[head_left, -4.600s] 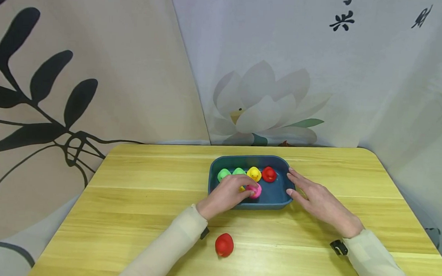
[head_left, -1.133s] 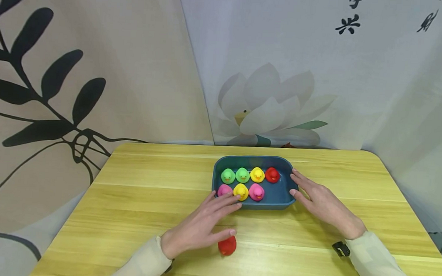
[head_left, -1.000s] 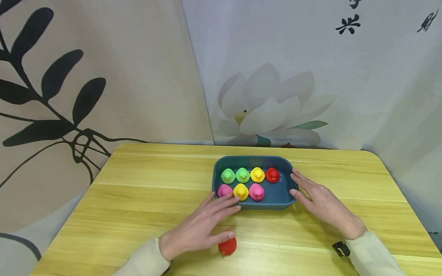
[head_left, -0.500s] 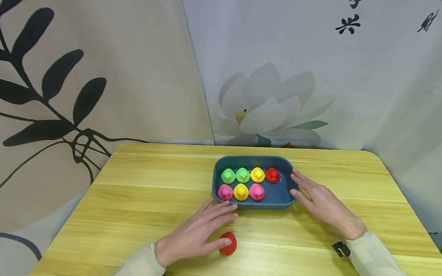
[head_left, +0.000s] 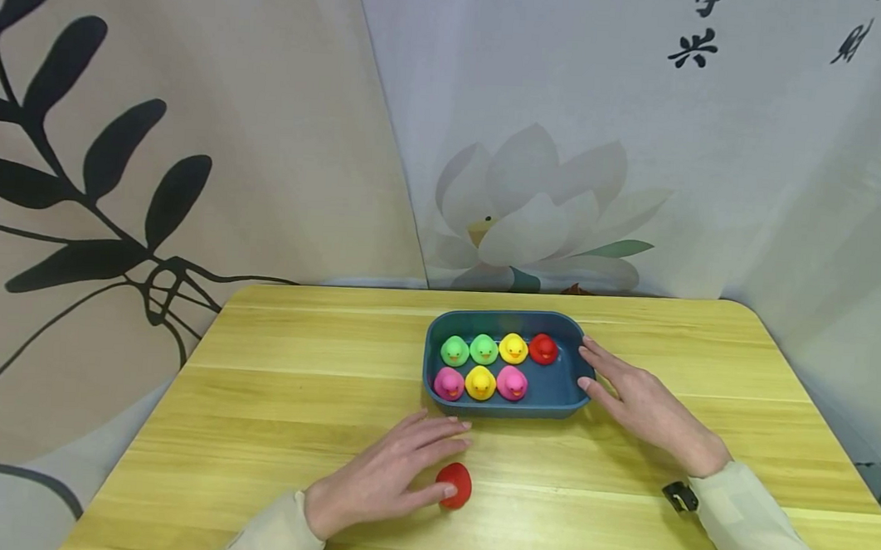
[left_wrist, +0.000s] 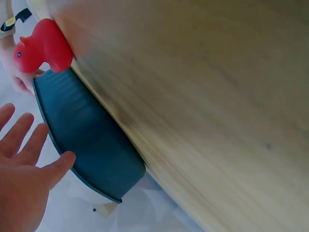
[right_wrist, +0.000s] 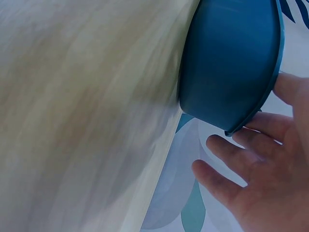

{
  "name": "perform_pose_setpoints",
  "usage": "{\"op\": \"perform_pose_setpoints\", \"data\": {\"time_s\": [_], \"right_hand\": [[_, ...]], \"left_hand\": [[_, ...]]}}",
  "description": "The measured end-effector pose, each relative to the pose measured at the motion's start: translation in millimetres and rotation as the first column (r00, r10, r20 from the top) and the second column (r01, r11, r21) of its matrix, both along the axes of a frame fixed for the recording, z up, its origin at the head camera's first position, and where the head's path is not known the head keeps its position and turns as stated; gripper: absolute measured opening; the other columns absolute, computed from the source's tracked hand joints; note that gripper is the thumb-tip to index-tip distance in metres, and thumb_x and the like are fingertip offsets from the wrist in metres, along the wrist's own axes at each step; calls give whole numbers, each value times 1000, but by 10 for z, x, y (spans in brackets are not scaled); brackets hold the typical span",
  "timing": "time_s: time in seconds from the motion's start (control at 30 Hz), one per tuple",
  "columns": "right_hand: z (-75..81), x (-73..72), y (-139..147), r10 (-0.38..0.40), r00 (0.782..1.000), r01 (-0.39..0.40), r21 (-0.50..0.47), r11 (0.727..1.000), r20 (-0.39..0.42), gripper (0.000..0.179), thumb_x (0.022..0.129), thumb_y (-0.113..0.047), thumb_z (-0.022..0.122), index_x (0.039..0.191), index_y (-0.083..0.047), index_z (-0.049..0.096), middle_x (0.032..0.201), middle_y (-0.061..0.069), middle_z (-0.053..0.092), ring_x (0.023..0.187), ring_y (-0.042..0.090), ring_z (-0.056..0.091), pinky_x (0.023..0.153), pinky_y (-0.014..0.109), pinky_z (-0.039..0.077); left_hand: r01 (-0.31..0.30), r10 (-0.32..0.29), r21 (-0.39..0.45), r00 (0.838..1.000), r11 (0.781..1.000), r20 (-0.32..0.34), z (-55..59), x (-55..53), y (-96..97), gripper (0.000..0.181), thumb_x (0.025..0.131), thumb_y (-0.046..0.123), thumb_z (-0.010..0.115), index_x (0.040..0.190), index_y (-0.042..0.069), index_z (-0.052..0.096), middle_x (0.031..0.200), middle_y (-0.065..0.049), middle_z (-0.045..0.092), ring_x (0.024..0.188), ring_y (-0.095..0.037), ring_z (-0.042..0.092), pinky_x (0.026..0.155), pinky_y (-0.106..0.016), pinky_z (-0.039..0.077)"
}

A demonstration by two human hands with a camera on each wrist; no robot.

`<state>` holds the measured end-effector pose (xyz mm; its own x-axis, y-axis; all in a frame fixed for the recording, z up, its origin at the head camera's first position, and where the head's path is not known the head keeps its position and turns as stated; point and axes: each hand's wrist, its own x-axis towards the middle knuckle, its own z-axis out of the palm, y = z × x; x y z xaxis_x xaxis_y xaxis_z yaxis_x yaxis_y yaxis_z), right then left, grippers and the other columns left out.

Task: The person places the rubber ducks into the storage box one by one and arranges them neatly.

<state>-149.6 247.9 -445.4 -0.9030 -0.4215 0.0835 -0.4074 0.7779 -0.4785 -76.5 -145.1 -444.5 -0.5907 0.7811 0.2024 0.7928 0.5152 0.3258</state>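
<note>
My left hand (head_left: 388, 476) hovers with fingers spread over a red rubber duck (head_left: 455, 486) lying on the table, the thumb overlapping the duck in the head view. In the left wrist view the same duck (left_wrist: 46, 48) stands beyond the fingers, apart from them. At the right end of a dark blue tray (head_left: 564, 406), my right hand (head_left: 646, 410) rests its extended fingertips on the rim. Inside the tray, the back row has two green ducks (head_left: 455, 351), a yellow duck (head_left: 513, 349) and a red duck (head_left: 543, 349); the front row has a yellow duck (head_left: 480, 383) between two pink ducks (head_left: 512, 383).
The wooden table (head_left: 269, 415) reaches back to a printed fabric backdrop (head_left: 306, 135) with leaves and a lotus. Another stretch of hanging cloth (head_left: 844, 271) borders the table's right side. The tray's front wall faces the left hand.
My left hand has let go of the front-right pink duck, left the tray and drawn back toward the red duck on the table. The right hand stays at the tray's right rim.
</note>
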Motion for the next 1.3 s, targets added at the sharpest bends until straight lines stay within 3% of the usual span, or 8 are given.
{"op": "perform_pose_setpoints", "data": {"time_s": [0.1,0.33,0.63,1.3], "right_hand": [[3,1,-3,-1,1000,1,-1,1000,-1,64,108,-39,57,158,-4,40,168,13,29,147,41,38,115,60,38],[9,-3,-7,-6,1000,6,4,1000,-2,64,108,-39,56,158,-4,40,168,14,30,147,42,39,114,60,38],[7,-10,-7,-1,1000,1,6,1000,-4,64,107,-38,57,158,-4,40,168,14,30,147,41,38,115,59,38],[6,-1,-1,-4,1000,4,7,1000,7,64,108,-39,57,159,-4,40,168,12,29,147,41,38,115,59,38]], "left_hand": [[15,-15,9,1000,1000,-24,-14,3,-1,51,103,46,62,145,17,61,153,3,53,139,-17,50,117,-46,42],[29,-28,-27,998,999,47,-9,5,10,48,104,49,58,140,17,65,146,3,60,132,-15,57,108,-39,51],[43,-39,-28,991,999,127,-11,-15,4,41,103,43,63,136,19,68,138,6,65,125,-12,61,103,-34,53],[118,-112,-27,982,993,151,-28,-26,1,24,99,31,72,119,20,76,121,10,71,111,-3,64,99,-21,52]]}}
